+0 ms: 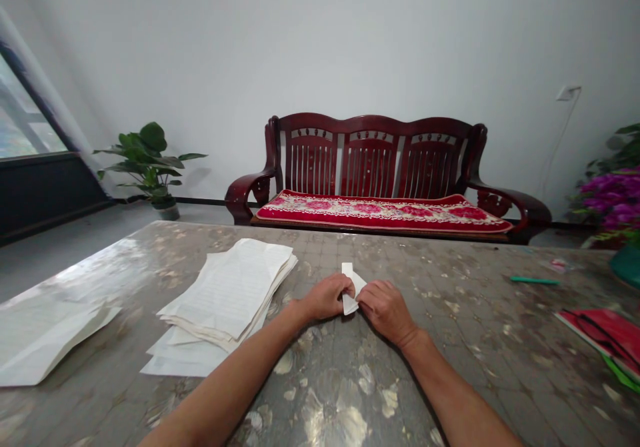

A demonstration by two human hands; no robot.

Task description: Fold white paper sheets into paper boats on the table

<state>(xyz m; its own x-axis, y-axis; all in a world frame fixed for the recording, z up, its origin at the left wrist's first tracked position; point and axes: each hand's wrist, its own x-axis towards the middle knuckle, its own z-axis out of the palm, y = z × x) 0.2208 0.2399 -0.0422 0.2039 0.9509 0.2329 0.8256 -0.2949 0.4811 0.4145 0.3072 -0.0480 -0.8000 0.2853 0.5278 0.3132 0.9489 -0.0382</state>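
I sit or stand at a broad counter [480, 340] whose grey-brown surface is patterned with shells and pale flowers. Both my bare forearms reach in from the near edge and meet near the middle. Between them is a small folded strip of white paper [358, 282], just above or on the surface; I cannot tell which. The fingers of my left hand [327, 297] grasp its left side, the thumb lying over it. The fingers of my right hand [387, 307] are curled and pinch its right edge, close to a slanting fold. One end of the strip points to the far side, the other toward me.

To the left, near my left forearm, lies an untidy stack of paper sheets [230, 290], with faint lines across the top page that are too pale to read. Farther left is another folded sheet [45, 344], also faintly lined, cut off by the edge of view.

On the right lie a green pen [535, 280] and, nearer, a red book [617, 318] with a dark, thin object across its cover; I can make out no title.

Beyond the far edge stands a dark red wooden sofa [370, 125] with a red floral mat [380, 214] on its seat. A leafy potted plant [150, 157] stands far left; purple flowers [613, 197] show at far right.
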